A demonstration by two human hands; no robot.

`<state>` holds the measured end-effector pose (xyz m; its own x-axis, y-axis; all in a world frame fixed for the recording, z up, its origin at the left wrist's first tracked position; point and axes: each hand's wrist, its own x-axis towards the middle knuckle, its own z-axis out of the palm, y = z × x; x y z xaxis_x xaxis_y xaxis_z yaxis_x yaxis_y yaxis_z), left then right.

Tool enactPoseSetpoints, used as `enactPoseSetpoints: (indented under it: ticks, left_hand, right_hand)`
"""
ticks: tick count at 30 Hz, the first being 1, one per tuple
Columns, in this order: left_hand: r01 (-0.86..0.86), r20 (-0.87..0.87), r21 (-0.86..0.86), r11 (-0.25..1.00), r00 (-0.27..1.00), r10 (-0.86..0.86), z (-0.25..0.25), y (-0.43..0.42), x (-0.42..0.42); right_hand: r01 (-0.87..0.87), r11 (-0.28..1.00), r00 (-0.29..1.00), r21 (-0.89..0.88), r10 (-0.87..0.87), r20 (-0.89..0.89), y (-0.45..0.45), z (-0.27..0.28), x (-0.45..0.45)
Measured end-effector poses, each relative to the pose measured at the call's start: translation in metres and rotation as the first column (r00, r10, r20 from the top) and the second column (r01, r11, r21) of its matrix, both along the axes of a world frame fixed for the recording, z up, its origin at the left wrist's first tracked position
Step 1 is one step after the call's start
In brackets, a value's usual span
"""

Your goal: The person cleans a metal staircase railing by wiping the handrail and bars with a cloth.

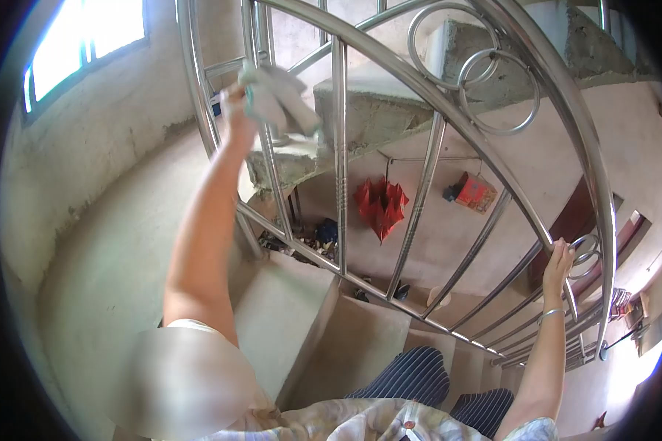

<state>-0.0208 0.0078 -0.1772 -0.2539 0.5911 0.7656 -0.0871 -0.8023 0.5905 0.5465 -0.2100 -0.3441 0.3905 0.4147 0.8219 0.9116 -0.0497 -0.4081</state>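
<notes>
Cloth [281, 99]: blurred, bunched in your left hand [237, 106], fingers closed on it, near steel railing [340, 147]. Right hand [559, 261]: fingers closed over the railing's lower right.

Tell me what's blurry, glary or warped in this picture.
Head view: window blown out white; left hand and pale cloth blurred, likely by motion; rounded pale shape at bottom left smeared; railing bowed, perhaps partly by the lens; corners black.
</notes>
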Motion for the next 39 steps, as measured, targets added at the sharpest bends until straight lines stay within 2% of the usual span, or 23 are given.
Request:
enactPoseSetpoints:
  ticks: [1, 3, 4, 5, 6, 7, 9, 11, 13, 14, 15, 18, 19, 21, 24, 26, 29, 30, 33, 35, 37, 38, 39]
  left_hand:
    - [0.216, 0.022, 0.088, 0.972, 0.976, -0.219, -0.039, 0.024, -0.013]
    - [0.074, 0.037, -0.054, 0.996, 0.997, -0.072, -0.101, 0.005, 0.0]
    - [-0.048, -0.088, -0.18, 0.982, 0.996, 0.033, -0.134, 0.003, -0.001]
    - [-0.183, -0.222, -0.284, 0.941, 0.968, 0.121, -0.157, -0.001, -0.002]
    - [-0.364, -0.438, -0.245, 0.899, 0.869, 0.233, -0.167, -0.016, -0.002]
    - [-0.524, -0.627, -0.165, 0.835, 0.71, 0.321, -0.162, -0.033, 0.003]
    - [-0.53, -0.667, -0.222, 0.818, 0.695, 0.27, -0.138, -0.045, 0.004]
    - [-0.673, -0.757, -0.152, 0.724, 0.55, 0.353, -0.107, -0.039, 0.004]
    - [-0.741, -0.712, 0.125, 0.66, 0.396, 0.58, -0.059, -0.032, 0.004]
    - [-0.717, -0.654, 0.054, 0.695, 0.501, 0.567, -0.026, -0.035, 0.008]
    - [-0.745, -0.63, 0.173, 0.645, 0.419, 0.654, 0.002, -0.022, 0.006]
    - [-0.642, -0.37, 0.424, 0.639, 0.521, 0.769, 0.077, 0.01, 0.005]
    - [-0.579, -0.421, 0.412, 0.703, 0.564, 0.711, 0.102, 0.024, 0.001]
    - [-0.724, -0.483, 0.394, 0.565, 0.36, 0.798, 0.118, -0.014, 0.026]
    - [-0.742, -0.38, 0.45, 0.496, 0.344, 0.859, 0.082, -0.014, 0.032]
    - [-0.722, -0.419, 0.382, 0.577, 0.421, 0.805, 0.041, -0.005, 0.027]
    - [-0.652, -0.638, 0.282, 0.704, 0.42, 0.645, -0.016, -0.024, 0.018]
    - [-0.709, -0.751, 0.21, 0.673, 0.323, 0.575, -0.014, -0.054, 0.026]
    - [-0.67, -0.748, 0.224, 0.708, 0.348, 0.565, -0.007, -0.082, 0.019]
    - [-0.353, -0.488, 0.367, 0.861, 0.714, 0.501, 0.015, -0.105, 0.032]
    - [-0.059, -0.499, 0.379, 0.923, 0.827, 0.258, 0.037, -0.101, 0.051]
    - [0.163, -0.466, 0.198, 0.967, 0.883, -0.053, 0.04, -0.092, 0.062]
    - [0.407, -0.378, 0.031, 0.913, 0.85, -0.366, 0.042, -0.075, 0.073]
  right_hand:
    - [-0.002, 1.0, 1.0, -0.009, 0.002, -0.004, 0.002, -0.004, 0.004]
    - [0.068, 0.996, 0.986, 0.052, -0.075, 0.149, 0.007, -0.013, 0.015]
    - [-0.02, 0.999, 1.0, -0.03, 0.02, -0.003, 0.0, 0.0, 0.004]
    - [-0.021, 0.999, 1.0, -0.03, 0.021, -0.004, 0.001, -0.001, 0.005]
    - [-0.019, 1.0, 1.0, -0.021, 0.019, 0.007, 0.003, -0.003, 0.009]
    - [-0.016, 1.0, 1.0, -0.013, 0.016, 0.018, 0.004, -0.005, 0.012]
    - [0.005, 0.999, 0.999, -0.034, -0.003, 0.041, 0.003, -0.005, 0.012]
    - [0.026, 0.999, 0.997, -0.038, -0.023, 0.072, 0.003, 0.0, 0.01]
    - [0.024, 0.994, 1.0, -0.105, -0.025, -0.006, 0.0, 0.003, 0.007]
    - [0.058, 0.996, 0.992, -0.063, -0.05, 0.114, 0.005, -0.006, 0.019]
    - [0.064, 0.996, 0.991, -0.055, -0.057, 0.118, 0.002, -0.004, 0.017]
    - [-0.007, 0.989, 1.0, -0.145, 0.009, 0.014, -0.003, 0.004, 0.01]
    - [-0.006, 0.99, 1.0, -0.143, 0.008, 0.014, -0.001, 0.003, 0.01]
    - [0.033, 0.997, 0.998, -0.075, -0.029, 0.049, -0.001, -0.001, 0.01]
    - [0.01, 0.996, 0.999, -0.092, -0.013, -0.037, -0.007, 0.01, -0.008]
    - [0.021, 0.998, 1.0, -0.063, -0.021, 0.007, -0.003, 0.003, -0.001]
    - [0.043, 0.998, 0.997, -0.048, -0.039, 0.072, -0.002, 0.004, -0.004]
    - [0.04, 0.998, 0.998, -0.037, -0.039, 0.044, -0.004, 0.006, -0.009]
    - [0.063, 0.996, 0.998, -0.058, -0.063, 0.001, -0.002, 0.005, -0.005]
    - [0.092, 0.996, 0.982, -0.009, -0.089, 0.17, 0.005, -0.008, 0.011]
    - [0.173, 0.985, 0.871, -0.008, -0.149, 0.468, 0.007, -0.014, 0.021]
    - [0.208, 0.977, 0.812, 0.043, -0.197, 0.549, 0.01, -0.017, 0.025]
    - [0.168, 0.982, 0.933, -0.084, -0.131, 0.336, 0.01, -0.018, 0.025]
